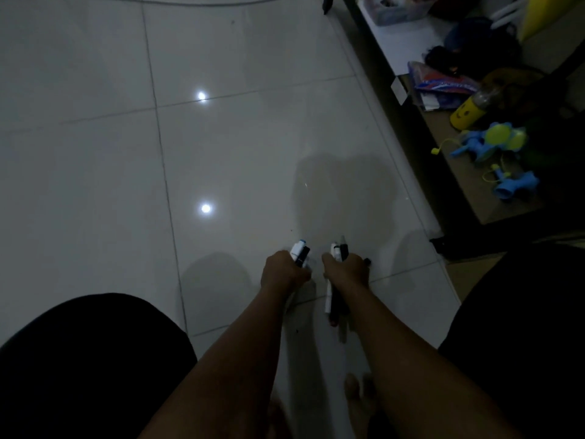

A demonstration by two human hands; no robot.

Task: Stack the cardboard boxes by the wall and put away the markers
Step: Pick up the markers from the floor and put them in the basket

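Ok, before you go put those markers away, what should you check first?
1. Left hand closed tight on its bundle of black and white markers: ok.
2. Right hand closed on its bundle of black and white markers: ok, though they stick out far below the fist.
3. Caps on all the markers: cannot tell, too dim and blurred.
4. No markers left on the glossy pale tiled floor: ok in the part that shows.
5. Room on the low dark shelf at the right: not ok, it is crowded with the yellow smiley-face bottle and blue plastic toys.
6. Cardboard boxes stacked: cannot tell, none in view.
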